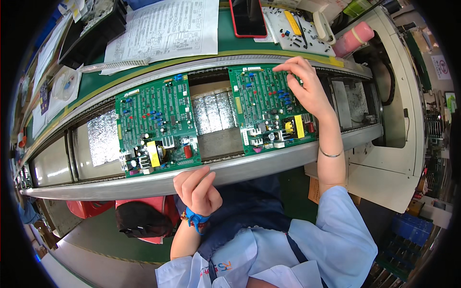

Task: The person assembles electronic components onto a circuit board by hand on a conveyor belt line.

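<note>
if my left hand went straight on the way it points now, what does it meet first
Probably the silver front rail, just ahead of the left hand's fingertips; depth is unclear, so it might already touch it or pass above.

Board (pixel 263 108) partly behind right hand (pixel 309 90)

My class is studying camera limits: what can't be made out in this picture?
Head view:
Right circuit board: part of its upper right, hidden by the right hand.
Paper sheet: fine print, too small to read.
Red-edged phone: top end, cut off by the picture's upper edge.
Left circuit board: underside, turned away from the camera.
</note>
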A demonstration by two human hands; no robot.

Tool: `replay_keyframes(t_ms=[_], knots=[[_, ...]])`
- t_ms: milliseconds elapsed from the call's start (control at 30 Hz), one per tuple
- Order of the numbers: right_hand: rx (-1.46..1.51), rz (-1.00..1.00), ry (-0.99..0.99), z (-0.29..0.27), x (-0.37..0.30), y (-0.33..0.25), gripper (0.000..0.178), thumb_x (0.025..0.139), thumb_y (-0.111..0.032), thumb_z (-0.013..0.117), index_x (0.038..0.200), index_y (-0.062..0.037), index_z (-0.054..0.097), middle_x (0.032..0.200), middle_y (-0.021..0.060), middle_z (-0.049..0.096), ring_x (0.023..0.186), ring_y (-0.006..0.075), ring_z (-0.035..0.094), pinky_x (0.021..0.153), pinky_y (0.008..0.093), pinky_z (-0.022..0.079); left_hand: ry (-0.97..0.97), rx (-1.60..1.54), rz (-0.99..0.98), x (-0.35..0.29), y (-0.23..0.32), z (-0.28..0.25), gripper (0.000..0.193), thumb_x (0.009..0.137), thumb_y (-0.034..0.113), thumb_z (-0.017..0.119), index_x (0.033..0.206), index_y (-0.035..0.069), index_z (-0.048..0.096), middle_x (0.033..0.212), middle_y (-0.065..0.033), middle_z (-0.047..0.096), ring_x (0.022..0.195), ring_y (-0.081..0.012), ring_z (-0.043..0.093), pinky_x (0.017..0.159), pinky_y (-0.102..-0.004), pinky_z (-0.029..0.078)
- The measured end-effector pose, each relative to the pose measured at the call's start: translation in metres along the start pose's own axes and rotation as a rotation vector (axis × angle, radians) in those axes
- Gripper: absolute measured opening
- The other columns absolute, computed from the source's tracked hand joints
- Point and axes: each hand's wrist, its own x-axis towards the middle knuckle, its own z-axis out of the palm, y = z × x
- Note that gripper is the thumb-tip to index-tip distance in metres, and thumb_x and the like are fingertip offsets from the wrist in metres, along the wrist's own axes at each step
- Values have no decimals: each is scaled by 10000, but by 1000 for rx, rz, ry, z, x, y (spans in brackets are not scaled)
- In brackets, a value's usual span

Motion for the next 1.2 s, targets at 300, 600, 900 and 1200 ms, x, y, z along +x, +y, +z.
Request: replay_keyframes(t_ms=[300, 600, 900, 1200], knots=[[-376, -139, 191, 14, -10, -36, 293, 834, -91, 557, 1126, -109, 566, 1042, 51, 520, 989, 222, 502, 850, 373, 348, -20, -16, 8, -1, -1, -1, 303, 698, -29, 501, 967, 64, 603, 988, -89, 622, 829, -242, 559, 757, -337, 436], [-493, -79, 246, 16, -14, -30, 381, 837, -96, 568, 1212, -89, 503, 1076, 78, 512, 958, 245, 495, 808, 380, 362, -24, -12, 9, 1, 0, -1, 295, 699, -29, 498, 958, 63, 604, 984, -90, 625, 822, -241, 560, 755, -338, 437], [-496, -80, 297, 13, -17, -21, 330, 840, -84, 554, 1169, -70, 520, 1030, 84, 537, 916, 255, 510, 787, 369, 374, -9, -5, 16, -1, 0, -1, 295, 697, -32, 497, 956, 58, 606, 974, -93, 627, 817, -241, 560, 754, -337, 437], [-522, -113, 311, 5, -19, -23, 267, 865, -94, 536, 1131, -70, 537, 992, 79, 562, 905, 250, 526, 781, 359, 372, 5, -26, 8, -2, -4, -2, 288, 711, -28, 506, 969, 59, 602, 998, -95, 618, 829, -251, 556, 766, -345, 440]])
